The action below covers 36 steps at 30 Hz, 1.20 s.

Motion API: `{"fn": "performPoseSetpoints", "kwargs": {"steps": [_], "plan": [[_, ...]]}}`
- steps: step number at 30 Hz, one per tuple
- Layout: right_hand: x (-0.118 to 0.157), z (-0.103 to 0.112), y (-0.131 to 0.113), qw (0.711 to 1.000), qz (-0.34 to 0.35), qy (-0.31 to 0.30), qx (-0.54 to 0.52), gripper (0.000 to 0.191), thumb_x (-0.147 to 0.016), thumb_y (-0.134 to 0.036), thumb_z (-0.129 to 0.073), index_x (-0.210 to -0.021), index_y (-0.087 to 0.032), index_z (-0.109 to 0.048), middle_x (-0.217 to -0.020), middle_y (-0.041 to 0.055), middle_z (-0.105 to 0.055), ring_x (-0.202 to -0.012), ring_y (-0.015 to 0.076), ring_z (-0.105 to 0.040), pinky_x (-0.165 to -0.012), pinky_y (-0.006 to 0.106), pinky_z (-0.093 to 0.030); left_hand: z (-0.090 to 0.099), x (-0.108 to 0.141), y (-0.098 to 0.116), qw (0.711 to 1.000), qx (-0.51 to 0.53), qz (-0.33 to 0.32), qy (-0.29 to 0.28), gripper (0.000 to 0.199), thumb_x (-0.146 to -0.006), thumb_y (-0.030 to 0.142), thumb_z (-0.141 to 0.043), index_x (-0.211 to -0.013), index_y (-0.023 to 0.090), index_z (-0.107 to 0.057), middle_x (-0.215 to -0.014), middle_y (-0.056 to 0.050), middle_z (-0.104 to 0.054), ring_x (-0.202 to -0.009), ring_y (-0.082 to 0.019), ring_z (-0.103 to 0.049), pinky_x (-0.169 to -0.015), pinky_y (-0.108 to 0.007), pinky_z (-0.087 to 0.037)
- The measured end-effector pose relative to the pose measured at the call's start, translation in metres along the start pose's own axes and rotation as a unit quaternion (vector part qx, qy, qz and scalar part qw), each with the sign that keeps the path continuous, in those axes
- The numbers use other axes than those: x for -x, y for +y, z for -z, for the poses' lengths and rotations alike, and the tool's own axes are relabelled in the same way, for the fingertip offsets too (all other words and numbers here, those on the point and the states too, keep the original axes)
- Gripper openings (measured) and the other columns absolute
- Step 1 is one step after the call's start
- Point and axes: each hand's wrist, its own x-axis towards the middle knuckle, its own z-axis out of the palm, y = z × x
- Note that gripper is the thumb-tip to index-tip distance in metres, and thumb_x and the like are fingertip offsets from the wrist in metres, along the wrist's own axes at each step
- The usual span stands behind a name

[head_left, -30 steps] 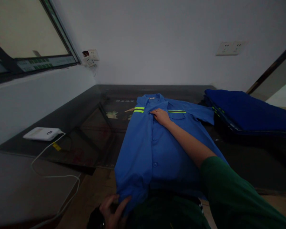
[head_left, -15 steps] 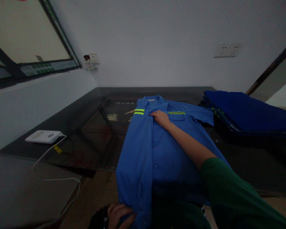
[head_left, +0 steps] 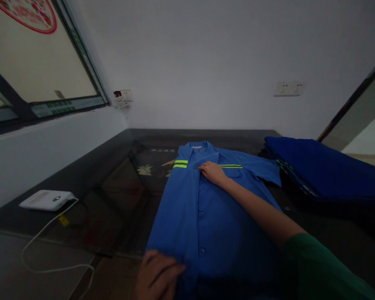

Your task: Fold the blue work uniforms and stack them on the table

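Note:
A blue shirt (head_left: 228, 225) with yellow-green stripes lies on a dark glossy table (head_left: 112, 166), its collar toward the wall and its left side folded inward. My right hand (head_left: 212, 173) rests on the upper chest beside the front placket, fingers bent together on the cloth; whether they pinch it is hidden. Near the bottom of the view, my left hand (head_left: 159, 273) is at the lower left edge of the folded part. Its fingers are curled and slightly blurred, with some space between them.
On the right of the table lies a stack of folded dark blue garments (head_left: 325, 171). A white device (head_left: 48, 200) with a white cable (head_left: 43, 231) sits at the left edge. Sockets (head_left: 289, 88) are on the wall, and a window is at upper left.
The view has tilted upward, so the table appears lower. My left hand has moved up along the shirt's left edge from its lower end. My right hand stays at the chest.

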Motion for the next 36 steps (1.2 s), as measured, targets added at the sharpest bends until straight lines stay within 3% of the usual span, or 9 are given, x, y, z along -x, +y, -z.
{"fn": "performPoseSetpoints", "kwargs": {"steps": [4, 6, 8, 12, 16, 19, 26, 30, 36], "plan": [[0.0, 0.01, 0.009, 0.999, 0.021, -0.029, -0.041, 0.025, -0.091, -0.029, -0.056, -0.111, -0.021, -0.069, -0.107, 0.009, -0.07, -0.105, 0.024, -0.06, -0.09, 0.033, -0.044, -0.018, -0.134, -0.049, 0.985, 0.124, 0.109, 0.045, 0.019, -0.091, 0.019, -0.048, -0.098, 0.019, -0.066, -0.091, -0.003, -0.069, -0.086, -0.015, -0.064, -0.079, -0.026, -0.051], [-0.002, 0.016, 0.025, 0.994, -0.006, -0.024, -0.106, 0.028, -0.088, -0.038, -0.06, -0.109, -0.021, -0.07, -0.109, 0.0095, -0.069, -0.107, 0.0257, -0.059, -0.092, 0.035, -0.044, -0.047, -0.19, -0.097, 0.974, 0.152, 0.164, 0.031, 0.023, -0.092, 0.021, -0.045, -0.101, 0.014, -0.065, -0.097, -0.006, -0.068, -0.09, -0.016, -0.063, -0.083, -0.028, -0.05], [-0.006, 0.021, 0.049, 0.969, -0.117, 0.002, -0.217, 0.029, -0.086, -0.039, -0.063, -0.107, -0.02, -0.07, -0.11, 0.0102, -0.069, -0.108, 0.0259, -0.059, -0.093, 0.035, -0.043, -0.081, -0.231, -0.154, 0.967, 0.155, 0.204, -0.01, 0.026, -0.091, 0.016, -0.042, -0.105, 0.011, -0.064, -0.105, -0.009, -0.067, -0.097, -0.017, -0.061, -0.086, -0.028, -0.049], [-0.015, 0.021, 0.096, 0.864, -0.329, 0.028, -0.381, 0.021, -0.085, -0.027, -0.064, -0.101, -0.014, -0.068, -0.088, 0.0103, -0.07, -0.086, 0.0224, -0.067, -0.081, 0.034, -0.051, -0.14, -0.275, -0.263, 0.963, 0.038, 0.241, -0.119, 0.037, -0.088, 0.008, -0.034, -0.115, 0.008, -0.059, -0.12, -0.013, -0.062, -0.112, -0.019, -0.056, -0.102, -0.033, -0.04], [-0.022, 0.002, 0.108, 0.815, -0.363, 0.022, -0.45, 0.028, -0.087, -0.026, -0.06, -0.112, -0.015, -0.058, -0.069, 0.0009, -0.064, -0.059, 0.0148, -0.064, -0.057, 0.027, -0.053, -0.18, -0.291, -0.326, 0.958, 0.036, 0.209, -0.194, 0.033, -0.088, 0.014, -0.036, -0.105, 0.01, -0.065, -0.114, -0.014, -0.066, -0.106, -0.021, -0.059, -0.099, -0.035, -0.042], [-0.028, -0.013, 0.103, 0.796, -0.345, 0.037, -0.496, 0.037, -0.083, -0.024, -0.064, -0.117, -0.019, -0.053, -0.065, -0.0053, -0.056, -0.058, 0.0121, -0.06, -0.055, 0.023, -0.049, -0.201, -0.291, -0.349, 0.954, 0.046, 0.179, -0.237, 0.03, -0.089, 0.025, -0.039, -0.09, 0.014, -0.067, -0.1, -0.01, -0.07, -0.096, -0.021, -0.061, -0.092, -0.033, -0.045], [-0.024, -0.018, 0.1, 0.85, -0.233, 0.061, -0.468, 0.029, -0.068, -0.011, -0.07, -0.094, -0.021, -0.063, -0.085, -0.001, -0.06, -0.075, 0.0129, -0.054, -0.068, 0.024, -0.045, -0.22, -0.279, -0.366, 0.952, 0.073, 0.157, -0.253, 0.043, -0.09, 0.047, -0.039, -0.087, 0.014, -0.066, -0.094, -0.009, -0.068, -0.09, -0.02, -0.06, -0.087, -0.029, -0.044], [-0.014, -0.012, 0.092, 0.819, -0.228, 0.025, -0.526, 0.039, -0.071, -0.015, -0.069, -0.108, -0.025, -0.062, -0.1, 0.0021, -0.063, -0.081, 0.0154, -0.059, -0.067, 0.025, -0.048, -0.219, -0.278, -0.363, 0.95, 0.11, 0.142, -0.257, 0.047, -0.088, 0.054, -0.039, -0.087, 0.014, -0.066, -0.093, -0.007, -0.068, -0.087, -0.019, -0.059, -0.084, -0.027, -0.043], [-0.001, 0.003, 0.08, 0.782, -0.262, -0.066, -0.561, 0.039, -0.071, -0.014, -0.069, -0.11, -0.02, -0.068, -0.055, -0.0058, -0.05, -0.044, 0.0088, -0.044, -0.044, 0.021, -0.036, -0.22, -0.277, -0.365, 0.948, 0.071, 0.125, -0.282, 0.042, -0.086, 0.053, -0.044, -0.08, 0.016, -0.063, -0.088, -0.005, -0.068, -0.085, -0.019, -0.059, -0.081, -0.026, -0.04]]}}
